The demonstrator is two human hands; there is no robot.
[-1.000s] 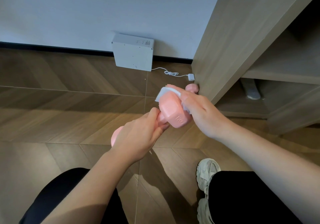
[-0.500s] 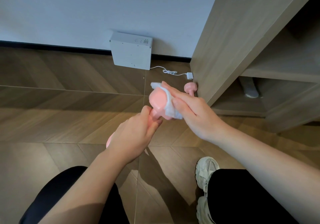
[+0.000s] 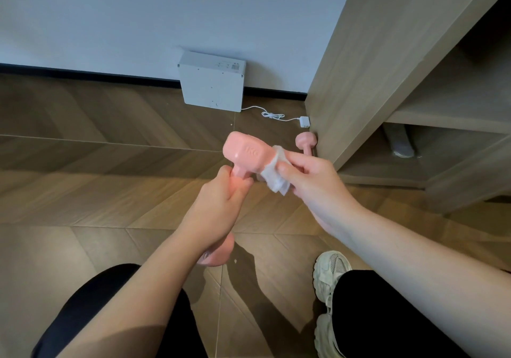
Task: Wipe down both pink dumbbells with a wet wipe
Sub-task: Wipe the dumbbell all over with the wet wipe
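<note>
The left hand (image 3: 218, 205) grips the handle of the glossy pink hex-headed dumbbell (image 3: 246, 153), held above the wooden floor (image 3: 83, 164), while the right hand (image 3: 312, 183), pinching the crumpled white wet wipe (image 3: 275, 176), has shifted from the head's end to its right flank, so this head is probably nearly done.

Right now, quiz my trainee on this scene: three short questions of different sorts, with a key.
1. Fill in: the left hand grips the held dumbbell by its ____.
2. Which hand holds the wet wipe? A) left hand B) right hand C) neither
3. True or false: the second dumbbell sits on a shelf.
Key: 1 handle. 2 B. 3 false: it is on the floor beside the wooden cabinet.
</note>
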